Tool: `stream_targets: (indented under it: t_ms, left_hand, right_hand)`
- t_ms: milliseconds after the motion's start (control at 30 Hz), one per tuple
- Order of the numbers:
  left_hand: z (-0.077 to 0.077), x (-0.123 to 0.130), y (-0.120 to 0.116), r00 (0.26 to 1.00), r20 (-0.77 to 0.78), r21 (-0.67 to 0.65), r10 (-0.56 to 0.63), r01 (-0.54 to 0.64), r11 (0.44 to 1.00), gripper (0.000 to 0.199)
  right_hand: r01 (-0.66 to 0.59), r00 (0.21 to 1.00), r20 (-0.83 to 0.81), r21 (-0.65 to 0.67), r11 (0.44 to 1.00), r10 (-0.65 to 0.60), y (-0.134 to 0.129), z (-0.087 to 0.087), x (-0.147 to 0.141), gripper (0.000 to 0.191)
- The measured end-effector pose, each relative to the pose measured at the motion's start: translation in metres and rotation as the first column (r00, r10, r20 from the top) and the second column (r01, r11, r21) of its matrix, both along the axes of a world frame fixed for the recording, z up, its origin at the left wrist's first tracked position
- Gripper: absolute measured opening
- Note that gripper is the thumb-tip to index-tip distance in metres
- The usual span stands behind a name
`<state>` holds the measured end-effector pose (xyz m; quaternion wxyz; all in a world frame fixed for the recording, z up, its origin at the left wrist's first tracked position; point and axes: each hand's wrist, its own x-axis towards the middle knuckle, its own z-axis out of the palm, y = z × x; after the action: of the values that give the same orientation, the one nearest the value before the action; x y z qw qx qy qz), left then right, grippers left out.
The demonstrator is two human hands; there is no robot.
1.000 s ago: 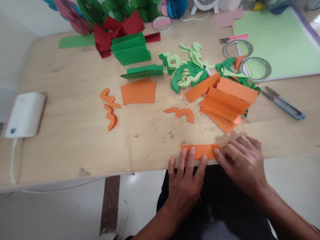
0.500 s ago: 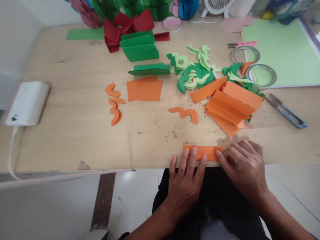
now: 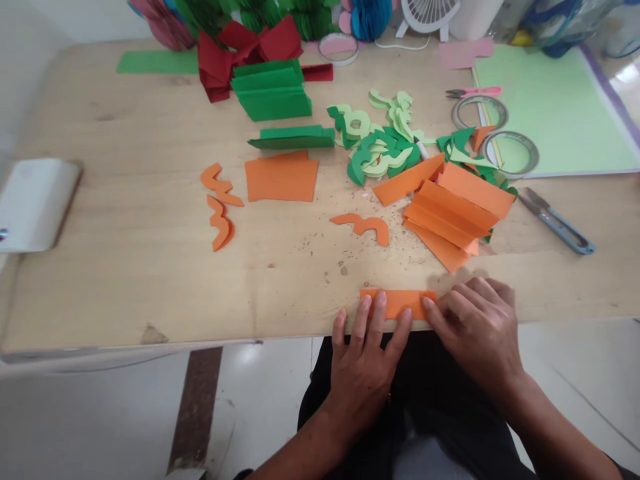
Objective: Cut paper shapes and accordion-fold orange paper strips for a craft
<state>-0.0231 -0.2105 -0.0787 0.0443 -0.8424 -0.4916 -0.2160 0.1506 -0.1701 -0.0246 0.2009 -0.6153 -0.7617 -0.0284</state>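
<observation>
A narrow strip of orange paper [image 3: 401,303], apparently folded, lies flat at the front edge of the table. My left hand [image 3: 363,353] rests over its left part, fingers spread and fingertips pressing on it. My right hand [image 3: 477,327] is closed at the strip's right end, with the thumb on the paper and the other fingers curled. Just beyond lies a wavy orange cutout [image 3: 363,225]. A pile of folded orange paper [image 3: 455,213] sits above my right hand. Two more orange cutouts [image 3: 220,223] and orange rectangles [image 3: 281,179] are farther left.
Thread snips [image 3: 557,220] lie at the right; pink-handled snips [image 3: 475,92] and tape rolls [image 3: 510,152] are behind. Green cutouts [image 3: 383,150] are heaped mid-table, near folded green paper [image 3: 273,90] and red paper [image 3: 215,67]. A white box [image 3: 37,203] stands at the left.
The view has shifted slightly, so everything on the table appears a little farther left. Both hands keep nearly the same places on the orange strip.
</observation>
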Motion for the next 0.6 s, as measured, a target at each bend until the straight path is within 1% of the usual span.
stream_targets:
  t_ms: [167, 367, 467, 533, 600]
  left_hand:
    - [0.000, 0.001, 0.000, 1.000, 0.005, 0.006, 0.002, -0.002, 1.000, 0.047]
    - [0.000, 0.002, 0.001, 1.000, 0.003, 0.018, 0.000, 0.000, 1.000, 0.045]
    - [0.001, 0.002, 0.001, 1.000, 0.000, 0.019, -0.001, 0.001, 1.000, 0.046]
    - [0.001, 0.003, 0.001, 1.000, -0.001, 0.023, 0.001, -0.001, 1.000, 0.046]
    - [0.001, 0.003, 0.000, 1.000, -0.002, 0.024, 0.005, -0.005, 1.000, 0.045]
  right_hand:
    - [0.005, 1.000, 0.013, 0.024, 1.000, -0.005, -0.002, -0.002, 0.001, 0.039]
    - [0.059, 0.996, 0.062, 0.088, 0.994, -0.064, -0.005, -0.006, 0.005, 0.040]
    - [0.067, 0.997, 0.034, 0.102, 0.992, -0.071, -0.008, -0.006, 0.008, 0.039]
    - [0.065, 0.998, -0.019, 0.127, 0.990, -0.064, -0.012, -0.005, 0.009, 0.031]
    - [0.043, 0.996, -0.081, 0.167, 0.985, -0.029, -0.020, -0.004, 0.007, 0.015]
